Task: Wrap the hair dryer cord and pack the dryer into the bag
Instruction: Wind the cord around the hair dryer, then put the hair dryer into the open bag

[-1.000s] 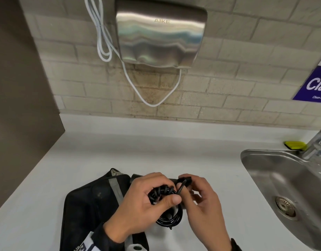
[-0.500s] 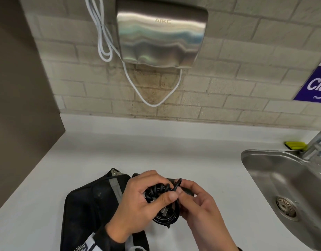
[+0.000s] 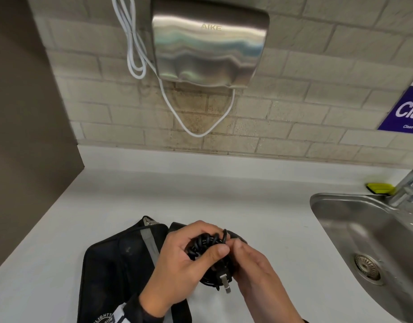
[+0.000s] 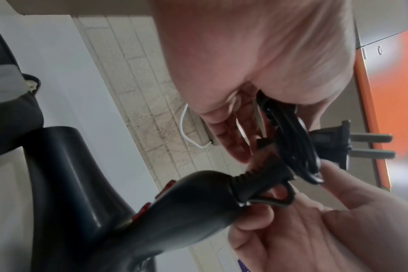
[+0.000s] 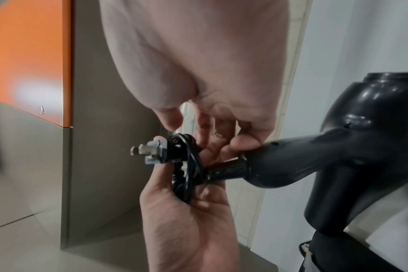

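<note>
Counter (image 3: 131, 206): pale, smooth, running back to a low upstand under the wall.
Wall (image 3: 294, 113): beige brick, stained darker beneath the hand dryer.
Hand dryer (image 3: 209, 45): brushed steel, wall-mounted, lettered AIKE; white cable (image 3: 135, 54) looped at its left and drooping below.
Side panel (image 3: 26, 136): dark brown, closing the counter on the left.
Sink (image 3: 363, 241): stainless, set into the counter at right, drain strainer visible, tap (image 3: 408, 185) at its back rim.
Sponge (image 3: 379, 188): yellow-green, just beside the tap.
Sign (image 3: 405, 110): purple with white lettering, cut off by the right edge.
Cabinet (image 5: 30, 55): orange panel over grey, seen from the right wrist view.
Bag (image 3: 117, 264): black with a grey strap, lying on the counter under the left forearm, zip end towards the wall.
Hair dryer (image 4: 93, 193): black, red switches on the handle, held above the bag.
Cord (image 3: 207, 245): black, bundled in coils at the handle end.
Plug (image 3: 224, 282): two flat metal prongs, sticking out of the bundle.
Left hand (image 3: 184, 264): curled around the coiled cord, thumb pressed across it.
Right hand (image 3: 259, 269): close against the left, fingers curled at the cord and handle end.
</note>
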Demonstrator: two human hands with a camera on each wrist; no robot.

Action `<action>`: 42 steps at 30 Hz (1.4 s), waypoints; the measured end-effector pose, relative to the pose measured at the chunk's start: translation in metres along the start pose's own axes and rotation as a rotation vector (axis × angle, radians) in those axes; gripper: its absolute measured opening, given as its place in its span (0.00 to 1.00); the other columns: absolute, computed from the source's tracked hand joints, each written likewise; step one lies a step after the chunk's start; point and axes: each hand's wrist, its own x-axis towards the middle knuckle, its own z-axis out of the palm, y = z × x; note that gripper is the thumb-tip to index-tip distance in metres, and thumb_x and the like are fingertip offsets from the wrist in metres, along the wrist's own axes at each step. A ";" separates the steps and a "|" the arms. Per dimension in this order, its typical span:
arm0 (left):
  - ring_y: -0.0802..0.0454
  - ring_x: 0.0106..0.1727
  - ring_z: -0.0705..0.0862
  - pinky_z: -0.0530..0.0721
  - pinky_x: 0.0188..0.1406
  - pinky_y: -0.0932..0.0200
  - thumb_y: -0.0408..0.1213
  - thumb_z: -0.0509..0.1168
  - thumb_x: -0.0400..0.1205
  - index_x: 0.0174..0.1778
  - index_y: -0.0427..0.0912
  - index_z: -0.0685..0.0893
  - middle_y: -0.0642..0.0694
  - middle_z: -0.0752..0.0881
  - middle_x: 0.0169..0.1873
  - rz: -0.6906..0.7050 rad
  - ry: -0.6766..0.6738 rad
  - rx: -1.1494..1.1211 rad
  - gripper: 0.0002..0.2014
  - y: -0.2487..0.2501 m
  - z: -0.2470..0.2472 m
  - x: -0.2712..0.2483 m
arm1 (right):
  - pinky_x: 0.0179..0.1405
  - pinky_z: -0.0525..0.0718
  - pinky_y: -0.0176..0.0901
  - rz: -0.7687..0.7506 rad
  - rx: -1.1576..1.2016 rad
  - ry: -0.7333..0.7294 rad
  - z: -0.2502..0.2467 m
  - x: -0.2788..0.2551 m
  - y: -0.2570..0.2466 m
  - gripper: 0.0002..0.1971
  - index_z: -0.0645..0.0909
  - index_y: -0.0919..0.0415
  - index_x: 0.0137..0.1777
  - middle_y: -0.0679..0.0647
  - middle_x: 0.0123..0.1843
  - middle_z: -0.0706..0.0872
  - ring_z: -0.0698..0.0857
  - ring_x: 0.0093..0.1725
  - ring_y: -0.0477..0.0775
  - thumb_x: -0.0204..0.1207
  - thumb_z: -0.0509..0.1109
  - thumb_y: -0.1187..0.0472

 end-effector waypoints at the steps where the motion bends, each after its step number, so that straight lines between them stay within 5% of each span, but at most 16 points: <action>1: 0.49 0.48 0.92 0.87 0.48 0.64 0.47 0.73 0.76 0.47 0.44 0.89 0.46 0.93 0.44 0.003 0.012 -0.005 0.11 0.001 0.001 0.000 | 0.51 0.73 0.55 -0.024 -0.022 -0.010 0.000 0.000 0.000 0.27 0.87 0.62 0.47 0.63 0.43 0.82 0.77 0.47 0.58 0.69 0.71 0.35; 5: 0.47 0.47 0.93 0.89 0.48 0.58 0.46 0.73 0.74 0.51 0.52 0.86 0.48 0.93 0.44 -0.033 0.066 -0.042 0.11 0.002 0.000 0.001 | 0.44 0.81 0.40 -0.079 -0.060 -0.084 -0.001 -0.003 -0.001 0.24 0.86 0.60 0.41 0.54 0.37 0.85 0.82 0.41 0.52 0.61 0.81 0.39; 9: 0.53 0.51 0.91 0.86 0.51 0.67 0.51 0.71 0.75 0.54 0.55 0.88 0.52 0.93 0.46 -0.060 0.014 0.014 0.13 0.004 -0.001 0.000 | 0.48 0.76 0.57 -0.070 -0.043 -0.110 -0.007 -0.002 0.002 0.26 0.84 0.70 0.44 0.65 0.43 0.81 0.78 0.45 0.64 0.62 0.83 0.45; 15: 0.52 0.45 0.88 0.82 0.48 0.66 0.61 0.64 0.78 0.49 0.50 0.88 0.53 0.89 0.41 -0.052 -0.159 0.110 0.19 0.005 -0.007 0.002 | 0.58 0.80 0.60 -0.017 -0.012 -0.176 -0.015 -0.012 0.011 0.25 0.85 0.72 0.51 0.67 0.52 0.85 0.83 0.52 0.67 0.66 0.81 0.50; 17: 0.59 0.41 0.87 0.79 0.45 0.71 0.55 0.66 0.79 0.48 0.47 0.87 0.59 0.87 0.38 -0.046 -0.191 0.129 0.15 0.006 -0.008 0.001 | 0.44 0.83 0.56 0.016 0.049 -0.012 -0.018 -0.012 0.019 0.26 0.85 0.71 0.45 0.68 0.45 0.86 0.83 0.44 0.65 0.62 0.82 0.46; 20: 0.60 0.41 0.86 0.79 0.45 0.72 0.50 0.68 0.79 0.48 0.46 0.87 0.60 0.87 0.38 -0.065 -0.229 0.123 0.12 0.012 -0.008 -0.002 | 0.22 0.76 0.45 0.324 0.149 0.292 -0.028 -0.005 0.039 0.23 0.81 0.69 0.35 0.65 0.30 0.82 0.79 0.25 0.59 0.59 0.82 0.48; 22: 0.55 0.42 0.88 0.82 0.47 0.68 0.49 0.69 0.80 0.50 0.44 0.87 0.53 0.89 0.38 -0.071 -0.283 0.118 0.13 0.016 -0.006 -0.004 | 0.27 0.81 0.49 0.531 0.207 0.247 -0.028 -0.003 0.052 0.26 0.82 0.72 0.41 0.68 0.33 0.85 0.83 0.27 0.61 0.62 0.75 0.44; 24: 0.54 0.43 0.89 0.82 0.49 0.66 0.43 0.71 0.80 0.51 0.42 0.87 0.49 0.90 0.39 -0.084 -0.357 0.127 0.09 0.020 -0.005 -0.006 | 0.53 0.86 0.65 0.641 0.305 0.191 -0.024 -0.001 0.056 0.29 0.86 0.74 0.53 0.73 0.50 0.89 0.88 0.46 0.69 0.73 0.70 0.43; 25: 0.56 0.46 0.89 0.83 0.51 0.65 0.40 0.72 0.79 0.52 0.43 0.87 0.51 0.90 0.42 -0.096 -0.396 0.135 0.08 0.020 -0.004 -0.007 | 0.58 0.86 0.64 0.643 0.363 0.170 -0.023 -0.001 0.054 0.24 0.86 0.72 0.56 0.71 0.53 0.90 0.89 0.50 0.67 0.81 0.64 0.49; 28: 0.55 0.54 0.89 0.83 0.59 0.61 0.35 0.75 0.78 0.54 0.42 0.88 0.49 0.92 0.48 -0.163 -0.495 0.143 0.09 0.028 -0.002 -0.011 | 0.39 0.91 0.48 0.596 0.510 0.120 -0.022 0.006 0.052 0.16 0.81 0.78 0.59 0.66 0.45 0.90 0.91 0.39 0.58 0.87 0.53 0.69; 32: 0.59 0.61 0.86 0.79 0.66 0.62 0.37 0.73 0.80 0.60 0.48 0.85 0.51 0.90 0.55 -0.266 -0.585 0.157 0.13 0.032 -0.008 -0.019 | 0.59 0.84 0.57 0.575 0.388 0.171 -0.014 0.016 0.051 0.28 0.78 0.80 0.65 0.75 0.60 0.85 0.85 0.60 0.71 0.74 0.72 0.56; 35: 0.59 0.66 0.83 0.77 0.72 0.53 0.38 0.74 0.80 0.67 0.54 0.80 0.56 0.88 0.59 -0.304 -0.630 0.212 0.21 0.033 -0.021 -0.023 | 0.41 0.89 0.54 0.519 0.417 0.233 -0.024 0.017 0.056 0.30 0.75 0.83 0.65 0.73 0.52 0.87 0.88 0.48 0.69 0.73 0.72 0.57; 38: 0.79 0.66 0.75 0.74 0.70 0.69 0.39 0.76 0.76 0.63 0.59 0.83 0.79 0.82 0.57 -0.360 -0.493 0.340 0.20 0.035 -0.044 -0.028 | 0.34 0.91 0.54 0.365 0.416 0.292 -0.036 0.015 0.050 0.22 0.78 0.79 0.59 0.72 0.49 0.86 0.91 0.39 0.68 0.70 0.70 0.61; 42: 0.68 0.71 0.74 0.72 0.75 0.60 0.41 0.72 0.78 0.64 0.68 0.78 0.71 0.79 0.64 -0.380 -0.487 0.592 0.22 0.008 -0.102 -0.035 | 0.34 0.91 0.55 0.188 0.430 0.349 -0.048 0.006 0.030 0.18 0.79 0.72 0.58 0.69 0.44 0.87 0.92 0.40 0.71 0.69 0.68 0.66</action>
